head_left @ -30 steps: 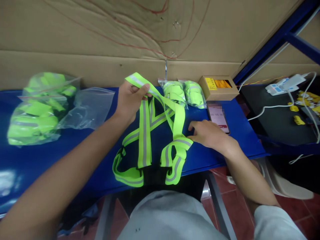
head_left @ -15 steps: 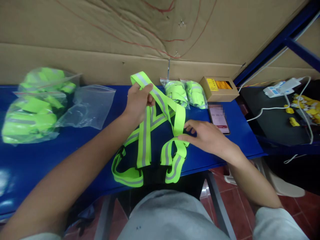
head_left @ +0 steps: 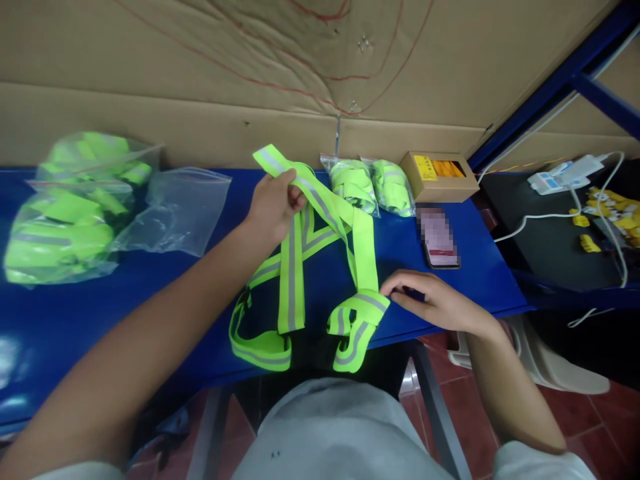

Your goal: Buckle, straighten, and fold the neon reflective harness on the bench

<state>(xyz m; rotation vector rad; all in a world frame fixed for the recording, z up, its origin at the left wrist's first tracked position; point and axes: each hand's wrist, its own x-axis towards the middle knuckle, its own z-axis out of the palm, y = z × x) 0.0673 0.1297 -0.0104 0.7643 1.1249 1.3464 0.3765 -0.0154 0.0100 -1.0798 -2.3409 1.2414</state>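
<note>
A fluorescent yellow-green reflective harness with grey stripes and black buckles lies partly spread on the blue table, its lower end hanging at the front edge. My left hand is closed on one of its upper straps, lifting that part, and the strap's folded end sticks out past the fingers. At the harness's right side, my right hand has its fingertips drawn together at the edge of a folded strap. The palm side of this hand is mostly hidden.
Bagged harnesses lie at the left beside a clear zip bag. Two smaller bagged bundles sit behind the harness, near a cardboard box. A phone lies at the right. A cardboard wall closes off the back.
My right hand has moved right and toward me, and the right-hand straps have shifted the same way and straightened. My left hand keeps its hold, having moved slightly left.
</note>
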